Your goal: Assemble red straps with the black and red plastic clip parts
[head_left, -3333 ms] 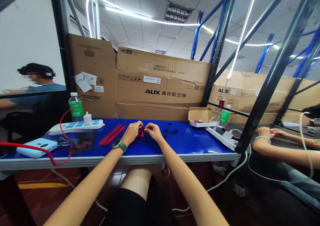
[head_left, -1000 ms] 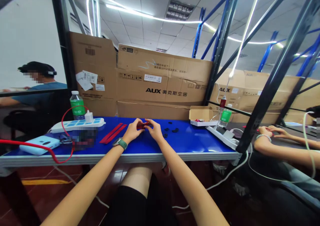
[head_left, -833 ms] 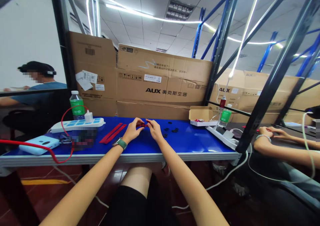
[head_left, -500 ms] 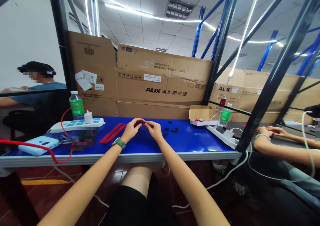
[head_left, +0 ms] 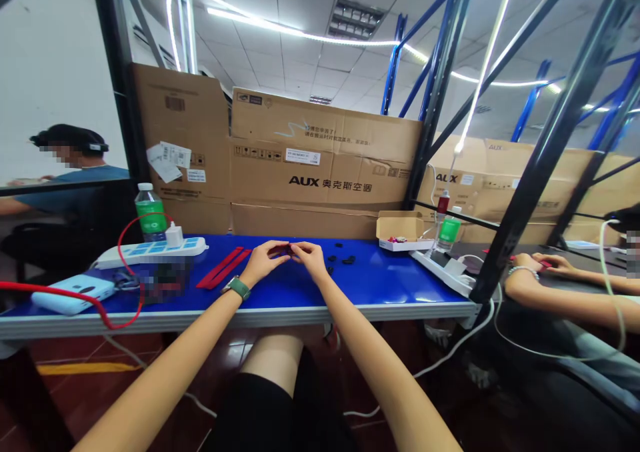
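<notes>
My left hand and my right hand meet above the blue table, fingertips almost together. Between them they pinch a small dark-and-red piece; the fingers cover most of it, so its kind cannot be made out. Two flat red straps lie side by side just left of my left hand, one partly behind it. Several small black plastic pieces are scattered on the table to the right of my right hand.
At the left are a power strip, a light-blue power bank with a red cable, and a bottle. An open small carton stands back right, near another power strip. Cardboard walls the back. Co-workers sit on both sides.
The fingers have shifted slightly around the small piece, and less red shows between them. Both hands remain over the same spot; the whole view has moved a little.
</notes>
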Action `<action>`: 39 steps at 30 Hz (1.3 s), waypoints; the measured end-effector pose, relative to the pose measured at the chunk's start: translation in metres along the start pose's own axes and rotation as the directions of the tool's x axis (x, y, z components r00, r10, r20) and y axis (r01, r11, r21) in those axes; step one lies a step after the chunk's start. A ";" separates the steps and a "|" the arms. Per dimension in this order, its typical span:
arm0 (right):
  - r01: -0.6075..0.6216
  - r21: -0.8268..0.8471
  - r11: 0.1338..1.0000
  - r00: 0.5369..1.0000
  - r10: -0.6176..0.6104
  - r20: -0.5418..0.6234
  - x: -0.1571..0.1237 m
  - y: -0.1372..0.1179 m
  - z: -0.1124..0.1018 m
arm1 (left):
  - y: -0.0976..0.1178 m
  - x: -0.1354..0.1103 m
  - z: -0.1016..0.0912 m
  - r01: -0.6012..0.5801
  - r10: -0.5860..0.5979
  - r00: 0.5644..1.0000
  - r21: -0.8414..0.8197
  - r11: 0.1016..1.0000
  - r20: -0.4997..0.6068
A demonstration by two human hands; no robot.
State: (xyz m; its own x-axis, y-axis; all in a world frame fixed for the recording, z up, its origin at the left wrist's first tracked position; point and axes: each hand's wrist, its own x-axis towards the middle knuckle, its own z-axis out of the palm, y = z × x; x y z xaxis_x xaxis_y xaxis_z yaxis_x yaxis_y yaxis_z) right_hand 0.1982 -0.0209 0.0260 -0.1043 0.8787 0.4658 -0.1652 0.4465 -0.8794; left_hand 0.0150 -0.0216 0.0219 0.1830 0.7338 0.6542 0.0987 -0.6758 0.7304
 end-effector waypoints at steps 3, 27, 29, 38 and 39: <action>0.008 0.002 1.000 1.000 -0.008 0.018 0.001 0.000 0.001 | 0.003 0.000 -0.001 -0.014 0.017 0.999 0.064 0.998 -0.032; 0.160 -0.275 0.948 0.987 -0.161 0.019 -0.001 -0.002 -0.003 | 0.002 0.000 -0.004 -0.041 0.040 0.999 0.037 0.999 0.028; 0.103 -0.182 0.978 0.994 -0.097 0.043 0.001 0.000 -0.004 | -0.001 0.000 -0.003 -0.037 0.037 0.999 0.015 0.999 0.030; 0.257 -0.329 0.909 0.965 -0.261 0.034 0.001 0.001 -0.002 | 0.008 -0.001 -0.005 -0.155 0.177 0.984 0.386 0.909 -0.021; 0.286 -0.361 0.888 0.955 -0.293 0.035 0.000 0.000 -0.002 | 0.010 -0.001 -0.005 -0.151 0.193 0.980 0.456 0.877 -0.048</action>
State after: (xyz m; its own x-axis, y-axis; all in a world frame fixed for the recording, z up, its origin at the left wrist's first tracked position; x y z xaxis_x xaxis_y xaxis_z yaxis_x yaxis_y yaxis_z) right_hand 0.2000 -0.0206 0.0257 -0.0857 0.7027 0.7063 0.1775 0.7084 -0.6832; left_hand 0.0110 -0.0286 0.0292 0.1517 0.5918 0.7917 0.5053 -0.7348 0.4525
